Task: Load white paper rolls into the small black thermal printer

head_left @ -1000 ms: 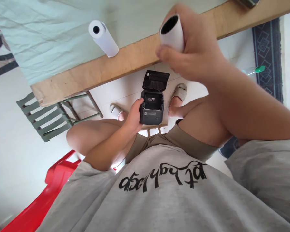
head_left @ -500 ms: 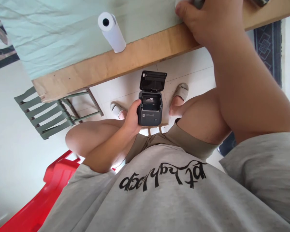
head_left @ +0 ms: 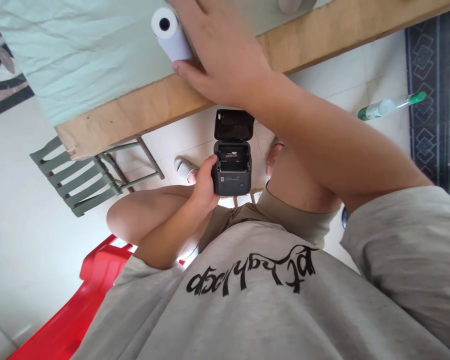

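Paper roll: a white paper roll [head_left: 169, 33] lies on its side on the table, close to the near edge, its dark hollow core turned toward the far left.
Right hand: the right hand [head_left: 219, 52] is laid over the roll from the right, fingers spread fairly wide and curved about it, the thumb pressed against the roll's near end; whether the far fingers have closed on it I cannot tell.
Printer: a small black printer [head_left: 231, 167] sits low between the person's knees, below the table edge, its lid [head_left: 233, 125] tipped up and back so the paper bay shows open.
Left hand: the left hand [head_left: 204, 187] grips the printer by its left side, thumb up along the casing, fingers wrapped behind it.
Table: a wooden table [head_left: 142, 112] with a pale green cloth [head_left: 78, 55] over most of its top, the bare wood showing as a strip along the near edge.
Second roll: the end of another roll [head_left: 294, 5] shows at the top edge of the view, farther right on the table.
Floor: a green slatted chair [head_left: 86, 175] stands under the left corner of the table, a red plastic chair [head_left: 78, 300] is nearer, and a green-capped bottle [head_left: 390, 105] lies on the tiles to the right beside a patterned rug [head_left: 427, 95].
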The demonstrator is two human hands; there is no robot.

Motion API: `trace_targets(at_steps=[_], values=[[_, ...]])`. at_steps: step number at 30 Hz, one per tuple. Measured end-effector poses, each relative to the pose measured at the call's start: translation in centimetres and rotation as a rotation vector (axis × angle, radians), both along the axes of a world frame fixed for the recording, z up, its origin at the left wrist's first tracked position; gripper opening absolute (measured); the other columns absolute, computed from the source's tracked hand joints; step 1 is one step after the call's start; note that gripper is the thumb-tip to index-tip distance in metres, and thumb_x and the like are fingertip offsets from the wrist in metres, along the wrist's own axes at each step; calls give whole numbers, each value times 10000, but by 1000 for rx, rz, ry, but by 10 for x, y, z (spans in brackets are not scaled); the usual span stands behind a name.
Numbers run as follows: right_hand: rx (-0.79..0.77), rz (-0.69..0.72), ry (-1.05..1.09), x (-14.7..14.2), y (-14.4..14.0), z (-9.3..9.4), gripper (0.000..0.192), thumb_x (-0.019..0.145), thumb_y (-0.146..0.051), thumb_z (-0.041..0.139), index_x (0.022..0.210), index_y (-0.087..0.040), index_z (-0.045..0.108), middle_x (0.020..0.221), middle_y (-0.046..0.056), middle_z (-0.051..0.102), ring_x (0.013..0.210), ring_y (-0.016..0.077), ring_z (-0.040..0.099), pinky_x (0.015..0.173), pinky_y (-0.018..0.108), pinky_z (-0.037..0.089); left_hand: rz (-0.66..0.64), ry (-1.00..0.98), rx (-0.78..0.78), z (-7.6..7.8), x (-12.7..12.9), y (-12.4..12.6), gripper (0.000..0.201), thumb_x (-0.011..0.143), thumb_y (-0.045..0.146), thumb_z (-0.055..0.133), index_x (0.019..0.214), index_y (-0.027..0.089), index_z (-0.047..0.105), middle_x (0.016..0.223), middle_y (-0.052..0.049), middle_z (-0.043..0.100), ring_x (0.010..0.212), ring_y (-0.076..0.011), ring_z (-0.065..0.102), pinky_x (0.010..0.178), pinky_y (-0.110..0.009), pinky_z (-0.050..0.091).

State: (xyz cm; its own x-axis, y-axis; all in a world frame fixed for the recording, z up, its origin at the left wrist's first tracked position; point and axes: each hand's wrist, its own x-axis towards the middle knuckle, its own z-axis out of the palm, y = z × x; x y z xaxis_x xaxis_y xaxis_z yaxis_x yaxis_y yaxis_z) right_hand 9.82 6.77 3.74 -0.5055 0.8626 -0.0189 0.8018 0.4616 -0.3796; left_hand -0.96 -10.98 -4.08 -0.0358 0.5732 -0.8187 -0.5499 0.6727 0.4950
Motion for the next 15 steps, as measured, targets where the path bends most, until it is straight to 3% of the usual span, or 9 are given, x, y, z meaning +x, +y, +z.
trace_targets(at_steps=[2,4,7,10,15], values=[[-26,-10,-29,-5,0,3,613,1047,-251,413,1636,-97,491,1633,153,486,1523,397,520,1249,529,438,-7,-7,-3,0,-2,-1,279,899,465,687,880,188,712,779,-7,789,657,-156,741,613,-268,597],[-23,-23,-11,-4,0,6,570,1045,-235,401,1575,-78,542,1533,152,569,1510,407,535,1237,555,444,-14,-7,5,0,-3,-1,298,884,485,707,891,187,715,767,-6,778,642,-156,731,605,-270,583],[-37,-10,86,3,-3,5,467,1050,-250,420,1458,-74,565,1365,122,642,1410,338,602,1198,498,491,-18,-9,12,0,-3,-2,327,866,507,724,910,183,720,770,-6,773,643,-165,733,635,-291,596],[-114,83,238,13,-16,1,302,1070,-296,429,1303,-132,529,1217,89,640,1259,236,634,1041,349,546,-30,-26,2,-1,-2,-2,321,873,502,708,924,185,719,777,-5,775,665,-173,745,655,-300,606],[-270,125,282,29,-52,2,271,1048,-388,492,1222,-181,513,1042,57,625,1079,191,643,877,286,530,-47,-52,12,-2,-1,-1,316,871,511,725,905,200,677,827,-8,786,710,-170,751,678,-297,605]])
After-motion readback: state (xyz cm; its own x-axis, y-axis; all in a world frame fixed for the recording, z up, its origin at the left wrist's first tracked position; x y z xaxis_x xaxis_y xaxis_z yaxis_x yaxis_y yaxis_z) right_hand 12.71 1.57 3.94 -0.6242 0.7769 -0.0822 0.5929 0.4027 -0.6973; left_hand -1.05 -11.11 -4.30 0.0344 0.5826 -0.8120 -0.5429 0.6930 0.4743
